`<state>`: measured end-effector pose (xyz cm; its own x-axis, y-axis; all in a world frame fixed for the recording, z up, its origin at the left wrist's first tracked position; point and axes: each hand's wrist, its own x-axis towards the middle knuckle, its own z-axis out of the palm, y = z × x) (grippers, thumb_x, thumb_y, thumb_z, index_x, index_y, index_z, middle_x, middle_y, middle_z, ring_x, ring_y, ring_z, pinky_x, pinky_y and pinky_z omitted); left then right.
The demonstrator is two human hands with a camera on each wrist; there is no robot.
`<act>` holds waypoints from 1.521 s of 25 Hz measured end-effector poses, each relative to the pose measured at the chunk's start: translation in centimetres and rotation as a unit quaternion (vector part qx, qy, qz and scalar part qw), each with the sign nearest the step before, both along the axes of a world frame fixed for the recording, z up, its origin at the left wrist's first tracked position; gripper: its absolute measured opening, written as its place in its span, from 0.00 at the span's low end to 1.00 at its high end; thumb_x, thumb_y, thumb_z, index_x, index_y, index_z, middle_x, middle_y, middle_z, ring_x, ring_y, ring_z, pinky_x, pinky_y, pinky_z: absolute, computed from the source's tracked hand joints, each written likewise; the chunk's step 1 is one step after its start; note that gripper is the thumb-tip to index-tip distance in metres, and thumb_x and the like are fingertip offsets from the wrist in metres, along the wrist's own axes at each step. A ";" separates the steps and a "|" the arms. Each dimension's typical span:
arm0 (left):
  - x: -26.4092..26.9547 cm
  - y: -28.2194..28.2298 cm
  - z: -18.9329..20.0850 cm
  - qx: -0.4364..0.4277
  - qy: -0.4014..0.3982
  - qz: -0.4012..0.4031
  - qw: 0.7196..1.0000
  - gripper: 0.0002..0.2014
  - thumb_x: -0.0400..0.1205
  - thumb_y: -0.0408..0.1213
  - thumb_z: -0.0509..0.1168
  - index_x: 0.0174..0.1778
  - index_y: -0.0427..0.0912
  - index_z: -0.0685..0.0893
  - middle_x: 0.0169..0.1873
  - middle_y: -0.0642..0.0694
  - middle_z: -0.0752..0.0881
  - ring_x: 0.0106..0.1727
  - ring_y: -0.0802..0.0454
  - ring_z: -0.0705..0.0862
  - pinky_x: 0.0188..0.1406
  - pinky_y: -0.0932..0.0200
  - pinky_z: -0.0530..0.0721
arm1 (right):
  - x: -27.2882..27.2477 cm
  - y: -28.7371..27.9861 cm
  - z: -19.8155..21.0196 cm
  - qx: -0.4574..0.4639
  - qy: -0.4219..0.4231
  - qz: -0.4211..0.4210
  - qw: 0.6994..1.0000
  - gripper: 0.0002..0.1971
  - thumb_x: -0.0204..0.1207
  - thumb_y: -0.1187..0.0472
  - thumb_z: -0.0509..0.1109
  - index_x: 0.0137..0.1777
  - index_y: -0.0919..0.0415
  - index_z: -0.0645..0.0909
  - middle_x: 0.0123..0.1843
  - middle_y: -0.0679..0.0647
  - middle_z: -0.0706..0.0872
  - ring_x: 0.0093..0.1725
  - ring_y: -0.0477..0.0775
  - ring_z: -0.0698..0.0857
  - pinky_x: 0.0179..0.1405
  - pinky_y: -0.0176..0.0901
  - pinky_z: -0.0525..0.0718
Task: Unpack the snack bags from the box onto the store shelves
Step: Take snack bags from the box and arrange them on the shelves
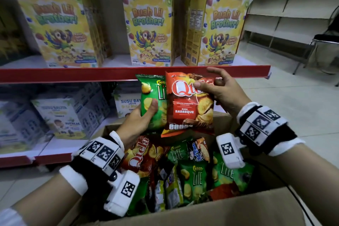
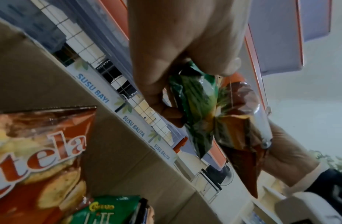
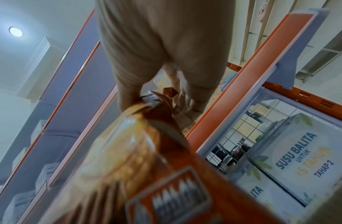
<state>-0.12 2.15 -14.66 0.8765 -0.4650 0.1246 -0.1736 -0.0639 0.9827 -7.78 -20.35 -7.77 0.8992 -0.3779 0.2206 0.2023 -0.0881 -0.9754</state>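
My left hand [image 1: 141,117] grips a green Chitato Lite bag [image 1: 154,97] from below, thumb across its front; the left wrist view shows the same green bag [image 2: 195,106] between thumb and fingers. My right hand [image 1: 216,88] pinches the top right of a red Qtela barbeque bag [image 1: 189,104], which overlaps the green one; the right wrist view shows this red bag [image 3: 147,151] close up. Both bags are held up above the open cardboard box [image 1: 220,211], just below the red shelf edge [image 1: 110,72]. Several more snack bags [image 1: 183,167] lie in the box.
Yellow cereal boxes [image 1: 148,29] stand on the upper shelf. Milk powder cartons [image 1: 60,115] fill the lower shelf [image 1: 55,158] at left. Bare cream shelving [image 1: 286,11] and a dark chair [image 1: 326,42] stand at the far right over a tiled floor.
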 end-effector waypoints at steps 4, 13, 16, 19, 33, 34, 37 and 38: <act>-0.9 -0.2 0.6 -0.104 0.113 -0.084 0.985 0.50 0.51 0.59 0.83 0.67 0.42 0.76 0.57 0.41 0.89 0.57 0.44 0.88 0.52 0.51 0.88 | 0.6 1.4 -0.9 0.017 -0.013 -0.021 1.000 0.40 0.54 0.53 0.82 0.68 0.55 0.73 0.55 0.53 0.86 0.49 0.50 0.89 0.41 0.43 0.89; -0.8 1.5 1.9 -0.180 0.132 -0.072 0.972 0.46 0.45 0.50 0.86 0.60 0.44 0.81 0.52 0.42 0.91 0.50 0.48 0.91 0.38 0.57 0.89 | 1.4 3.9 -2.1 0.059 0.027 0.072 0.995 0.29 0.57 0.54 0.78 0.61 0.56 0.79 0.62 0.59 0.86 0.61 0.59 0.86 0.60 0.56 0.85; -0.5 3.4 2.3 -0.140 0.127 -0.077 0.979 0.48 0.45 0.49 0.87 0.62 0.39 0.82 0.53 0.40 0.91 0.51 0.45 0.90 0.39 0.57 0.88 | 2.4 5.5 -2.7 0.011 0.027 0.086 0.996 0.30 0.59 0.46 0.76 0.62 0.55 0.79 0.62 0.57 0.86 0.61 0.57 0.85 0.63 0.57 0.83; 1.4 7.0 2.7 -0.131 0.109 -0.036 0.985 0.39 0.58 0.44 0.83 0.66 0.37 0.81 0.57 0.39 0.89 0.55 0.44 0.89 0.48 0.55 0.89 | 4.1 6.9 -3.7 0.045 0.071 0.133 0.988 0.30 0.72 0.35 0.59 0.62 0.60 0.77 0.53 0.59 0.87 0.44 0.55 0.88 0.50 0.55 0.87; 5.1 14.2 0.2 -0.132 0.116 0.024 0.984 0.28 0.70 0.30 0.71 0.68 0.38 0.79 0.59 0.39 0.88 0.57 0.43 0.88 0.46 0.54 0.88 | 7.9 11.0 -15.1 -0.396 0.342 0.244 0.817 0.39 0.62 0.58 0.84 0.74 0.54 0.73 0.71 0.52 0.80 0.67 0.55 0.80 0.66 0.44 0.78; 5.1 14.0 0.1 -0.128 0.118 0.025 0.984 0.27 0.70 0.30 0.72 0.67 0.39 0.79 0.58 0.39 0.88 0.57 0.43 0.88 0.46 0.54 0.88 | 7.7 10.9 -15.1 -0.411 0.332 0.230 0.817 0.37 0.61 0.56 0.84 0.72 0.52 0.75 0.69 0.52 0.81 0.68 0.55 0.79 0.67 0.42 0.76; 5.1 13.6 0.3 -0.121 0.113 0.025 0.986 0.27 0.68 0.32 0.73 0.65 0.40 0.81 0.57 0.40 0.89 0.55 0.44 0.89 0.44 0.55 0.89 | 6.9 9.5 -13.3 -0.452 0.305 0.187 0.817 0.34 0.63 0.52 0.82 0.70 0.50 0.76 0.66 0.57 0.77 0.65 0.57 0.76 0.67 0.47 0.76; 5.1 13.4 0.4 -0.122 0.112 0.024 0.986 0.27 0.68 0.33 0.74 0.65 0.40 0.81 0.57 0.40 0.89 0.55 0.44 0.89 0.44 0.55 0.89 | 6.5 8.8 -12.2 -0.412 0.294 0.198 0.840 0.32 0.65 0.55 0.81 0.70 0.50 0.76 0.65 0.55 0.78 0.62 0.55 0.78 0.63 0.49 0.79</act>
<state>4.93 15.53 -14.28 0.9153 -0.4017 0.0282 0.0466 0.1753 0.9834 -1.29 -11.60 -19.92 0.9634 0.0384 -0.2653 -0.1210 -0.8209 -0.5581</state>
